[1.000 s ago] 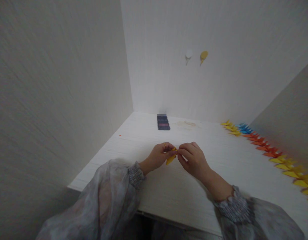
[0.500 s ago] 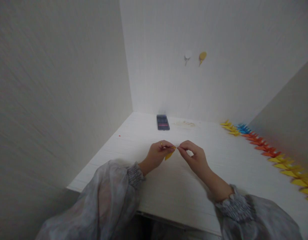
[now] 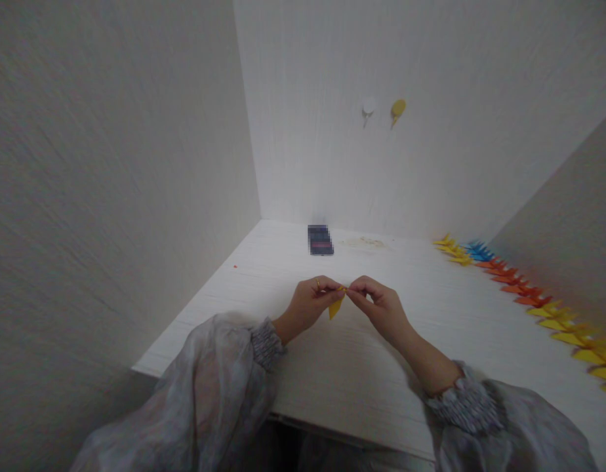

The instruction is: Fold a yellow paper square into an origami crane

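A small piece of yellow origami paper (image 3: 335, 308) is pinched between the thumb and fingers of my left hand (image 3: 310, 305), with one pointed flap hanging below the thumb. My right hand (image 3: 379, 305) is closed in a pinch at the paper's right end, its fingertips meeting those of the left. The fingertips cover most of the folded part. Both hands are above the white table (image 3: 347, 387). Along the table's right side stand folded paper cranes in a row: yellow cranes (image 3: 453, 250), blue cranes (image 3: 479, 251), red-orange cranes (image 3: 517, 283) and more yellow cranes (image 3: 573, 333).
A dark phone (image 3: 321, 240), blurred out, lies near the back wall. Beside it is a pale brownish mark (image 3: 366, 242). A tiny red scrap (image 3: 235, 267) sits at the left. A white hook (image 3: 368, 108) and a yellow hook (image 3: 398, 110) are on the back wall. Walls enclose both sides.
My right hand has moved slightly left, closing the small gap to my left fingertips. The yellow flap has swung a little to the right and hangs steeper.
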{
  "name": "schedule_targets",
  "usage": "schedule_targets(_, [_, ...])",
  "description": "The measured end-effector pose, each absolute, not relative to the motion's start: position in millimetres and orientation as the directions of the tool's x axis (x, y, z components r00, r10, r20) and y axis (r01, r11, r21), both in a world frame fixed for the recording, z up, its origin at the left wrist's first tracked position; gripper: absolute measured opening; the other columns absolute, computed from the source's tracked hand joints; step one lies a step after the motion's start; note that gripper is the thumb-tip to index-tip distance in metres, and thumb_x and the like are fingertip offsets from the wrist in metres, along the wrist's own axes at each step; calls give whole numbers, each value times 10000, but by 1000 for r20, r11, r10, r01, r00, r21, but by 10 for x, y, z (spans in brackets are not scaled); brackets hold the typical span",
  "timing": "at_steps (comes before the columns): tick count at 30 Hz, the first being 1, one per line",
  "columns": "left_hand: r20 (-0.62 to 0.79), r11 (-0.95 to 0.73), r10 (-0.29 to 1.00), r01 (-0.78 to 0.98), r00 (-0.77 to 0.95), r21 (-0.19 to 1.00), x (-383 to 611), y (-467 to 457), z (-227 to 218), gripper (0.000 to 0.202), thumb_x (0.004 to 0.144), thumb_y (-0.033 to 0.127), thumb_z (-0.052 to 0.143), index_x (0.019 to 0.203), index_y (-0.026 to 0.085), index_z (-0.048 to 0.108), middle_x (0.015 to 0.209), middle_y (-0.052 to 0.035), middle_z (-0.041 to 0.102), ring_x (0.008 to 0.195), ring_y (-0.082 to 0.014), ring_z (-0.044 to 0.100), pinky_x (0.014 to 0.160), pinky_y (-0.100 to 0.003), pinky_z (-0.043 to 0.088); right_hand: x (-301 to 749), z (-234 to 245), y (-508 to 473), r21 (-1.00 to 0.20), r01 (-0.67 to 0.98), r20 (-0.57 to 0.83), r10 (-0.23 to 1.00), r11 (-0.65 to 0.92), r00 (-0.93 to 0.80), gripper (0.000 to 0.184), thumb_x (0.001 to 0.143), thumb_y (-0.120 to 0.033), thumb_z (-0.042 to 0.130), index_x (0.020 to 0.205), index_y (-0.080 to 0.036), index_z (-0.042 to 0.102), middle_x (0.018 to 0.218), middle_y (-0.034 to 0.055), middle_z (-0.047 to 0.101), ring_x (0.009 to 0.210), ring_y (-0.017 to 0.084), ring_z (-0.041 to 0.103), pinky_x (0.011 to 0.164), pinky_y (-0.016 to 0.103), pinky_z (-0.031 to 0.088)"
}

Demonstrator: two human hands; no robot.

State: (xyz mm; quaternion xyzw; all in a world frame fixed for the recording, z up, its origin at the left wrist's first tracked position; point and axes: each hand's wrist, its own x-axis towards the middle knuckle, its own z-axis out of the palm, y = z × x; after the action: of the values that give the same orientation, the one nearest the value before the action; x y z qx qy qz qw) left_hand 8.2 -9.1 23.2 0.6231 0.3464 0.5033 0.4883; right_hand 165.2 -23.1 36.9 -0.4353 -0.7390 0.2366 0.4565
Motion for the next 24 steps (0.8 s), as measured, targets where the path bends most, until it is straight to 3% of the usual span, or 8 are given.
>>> schedule_targets(7, [172,-159,936,-67,306,985,84,-89,208,226,622,324,646,708,117,621,652,-27,619,603,-108,538,593,-237,422,1637,383,-248,-704,505,474,860,499,-190,115,730,-232,529,629,-178,540,547,-18,481,511,99,438,453,206,354])
schedule_targets(13, [137,-108,929,-103,343,989,94,-96,246,233,617,321,648,719,113,625,661,-19,625,615,-106,546,626,-244,425,1637,396,-242,-720,491,452,868,490,-204,109,727,-288,560,727,-180,576,608,-8,528,560,107,461,541,229,399])
schedule_targets(19, [86,-61,937,-86,339,994,90,-70,170,239,604,324,657,696,114,589,660,-24,621,600,-106,551,595,-238,427,1646,397,-235,-739,500,409,890,452,-201,145,734,-259,536,624,-172,575,561,-8,529,535,109,456,508,227,381])
schedule_targets(24, [75,-44,907,-85,413,995,93,-65,149,239,599,317,663,721,121,600,714,-35,636,657,-121,570,651,-255,441,1649,368,-213,-707,552,405,893,442,-195,159,726,-247,516,591,-171,546,526,-10,514,507,113,453,480,228,369])
